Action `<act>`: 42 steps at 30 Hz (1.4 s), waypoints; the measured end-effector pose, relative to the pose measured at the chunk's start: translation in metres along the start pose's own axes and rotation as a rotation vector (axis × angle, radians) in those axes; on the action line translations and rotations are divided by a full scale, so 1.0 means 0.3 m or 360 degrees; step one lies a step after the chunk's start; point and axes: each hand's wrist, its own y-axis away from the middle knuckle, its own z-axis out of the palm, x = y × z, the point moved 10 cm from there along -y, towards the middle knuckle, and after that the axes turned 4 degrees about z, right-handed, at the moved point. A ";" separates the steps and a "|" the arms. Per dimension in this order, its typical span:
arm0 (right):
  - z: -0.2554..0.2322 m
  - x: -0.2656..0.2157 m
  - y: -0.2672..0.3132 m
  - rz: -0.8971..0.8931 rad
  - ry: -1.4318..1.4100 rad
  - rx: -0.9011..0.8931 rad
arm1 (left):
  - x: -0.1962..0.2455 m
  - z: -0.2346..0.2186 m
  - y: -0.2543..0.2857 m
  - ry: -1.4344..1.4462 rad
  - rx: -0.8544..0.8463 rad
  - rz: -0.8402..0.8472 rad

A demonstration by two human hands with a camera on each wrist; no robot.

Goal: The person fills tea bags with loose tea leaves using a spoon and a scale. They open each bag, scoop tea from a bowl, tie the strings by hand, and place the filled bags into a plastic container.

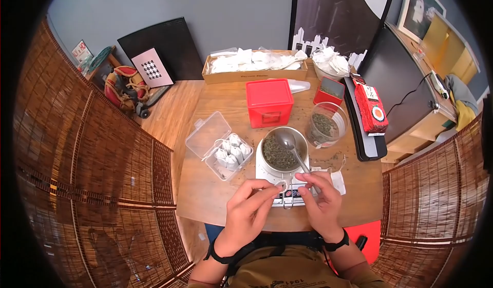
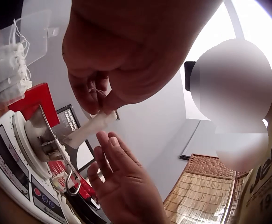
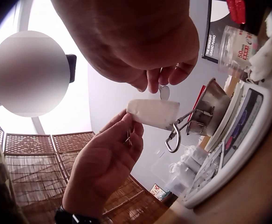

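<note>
My left hand [image 1: 249,213] pinches a small white cloth drawstring pouch [image 3: 153,113] at its top edge, the string showing by the fingers. My right hand [image 1: 323,203] holds a metal spoon [image 1: 286,139] by its handle, the bowl of the spoon over the dried leaves [image 1: 277,154]. Those leaves lie in a metal pot [image 1: 304,136] with wire handles, set on a white digital scale [image 2: 15,170]. Both hands are in front of the pot, the pouch between them. What the pouch has inside is hidden.
Left of the scale, an open clear plastic box [image 1: 208,128] holds several filled white pouches [image 1: 231,152]. Behind stands a red tin [image 1: 269,100]. To the right are a clear tub [image 1: 339,116] of leaves and a red packet [image 1: 372,108]. A cardboard tray [image 1: 251,76] of white pouches is at the back.
</note>
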 end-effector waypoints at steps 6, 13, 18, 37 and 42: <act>0.060 0.029 0.009 0.0017 -0.0158 -0.0188 | 0.016 0.020 0.005 -0.0068 -0.0064 0.0149; 0.055 0.039 0.006 0.0055 -0.0157 -0.0174 | 0.039 0.009 0.002 -0.0263 0.0017 0.0312; -0.061 0.080 -0.028 0.0115 0.0025 -0.0010 | 0.009 -0.027 0.003 -0.0266 0.0139 0.0194; -0.027 0.056 -0.139 0.0049 0.0259 -0.0248 | -0.069 -0.117 0.000 -0.0284 0.0447 0.0019; -0.053 0.030 -0.158 0.0053 0.0260 -0.0453 | -0.078 -0.114 -0.002 -0.0242 0.0437 -0.0023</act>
